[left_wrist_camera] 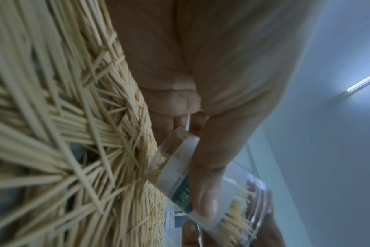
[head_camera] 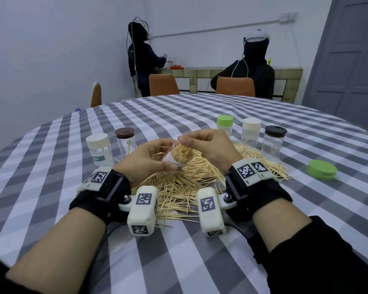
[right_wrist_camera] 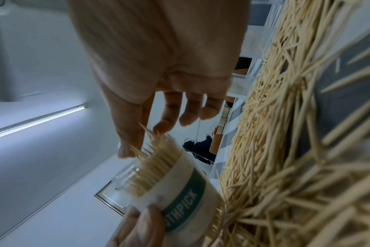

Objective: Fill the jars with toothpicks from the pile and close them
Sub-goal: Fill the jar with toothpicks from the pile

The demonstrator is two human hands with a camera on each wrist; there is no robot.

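Worktop (head_camera: 51, 158) covered in a grey-and-white checked cloth; loose toothpick pile (head_camera: 179, 183) heaped at the near centre.

Far left: a cream-lidded jar (head_camera: 99, 149) with a teal label, upright, lid on. Just right of it a brown-lidded jar (head_camera: 125, 143), upright, nearly empty, a stick or two inside.

Left hand (head_camera: 146, 161) is curled round an open jar (head_camera: 175, 159), thumb across the labelled wall, fingers behind. The jar is tilted, mouth toward the wearer, held above the pile. It is packed with toothpicks, tips standing past the rim. Right wrist view shows the label reading "…OTHPICK" (right_wrist_camera: 180, 205) on a teal band.

Right hand (head_camera: 208, 146) is at the jar's mouth, thumb and forefinger brought together over the toothpick tips; whether they pinch any sticks cannot be told. The other fingers hang loosely spread, as the right wrist view shows.

Behind the right hand: a green-lidded jar (head_camera: 225, 124), a second cream-lidded jar (head_camera: 251, 130) and a second brown-lidded jar (head_camera: 274, 143), all upright and closed, at the pile's far edge. Far right, a loose green lid (head_camera: 322, 169) lies flat on the cloth, apart from the pile.

Beyond the worktop: orange chairs (head_camera: 164, 84), two people in dark clothing.
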